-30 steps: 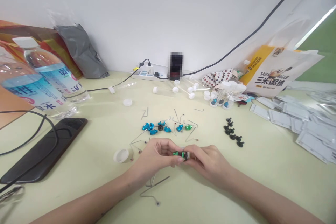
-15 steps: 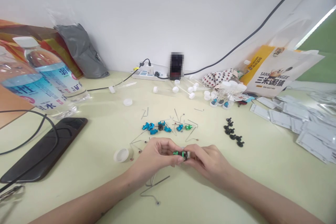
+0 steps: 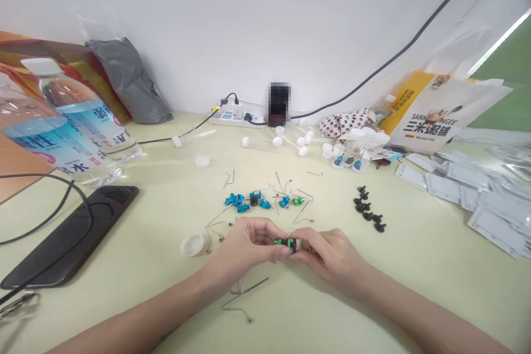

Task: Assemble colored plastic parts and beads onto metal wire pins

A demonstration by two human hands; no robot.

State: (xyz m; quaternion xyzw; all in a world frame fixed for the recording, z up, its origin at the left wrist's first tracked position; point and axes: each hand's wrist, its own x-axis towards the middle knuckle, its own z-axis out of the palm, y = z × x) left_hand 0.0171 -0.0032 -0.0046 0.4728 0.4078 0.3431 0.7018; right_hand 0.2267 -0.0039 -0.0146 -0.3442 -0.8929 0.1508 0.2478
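Between my two hands is a small green and black metal fitting (image 3: 284,243), partly covered by fingers. My left hand (image 3: 255,243) pinches its green end. My right hand (image 3: 327,251) closes on the black end, where something pale shows at the fingertips. Just beyond lie several blue metal fittings (image 3: 243,207), a black round piece (image 3: 254,201) and a green fitting (image 3: 297,201). Thin bent metal rods (image 3: 305,214) are scattered around them. More bent rods (image 3: 244,293) lie below my left wrist. A white cap (image 3: 192,245) rests left of my left hand.
Black thumb-screw-like pieces (image 3: 367,211) lie to the right. Clear tubes with white caps (image 3: 359,146) stand farther back. A phone (image 3: 74,235) and water bottles (image 3: 89,116) are at left; flat white packets (image 3: 493,204) and a paper bag (image 3: 448,113) at right. A power strip (image 3: 236,119) sits by the wall.
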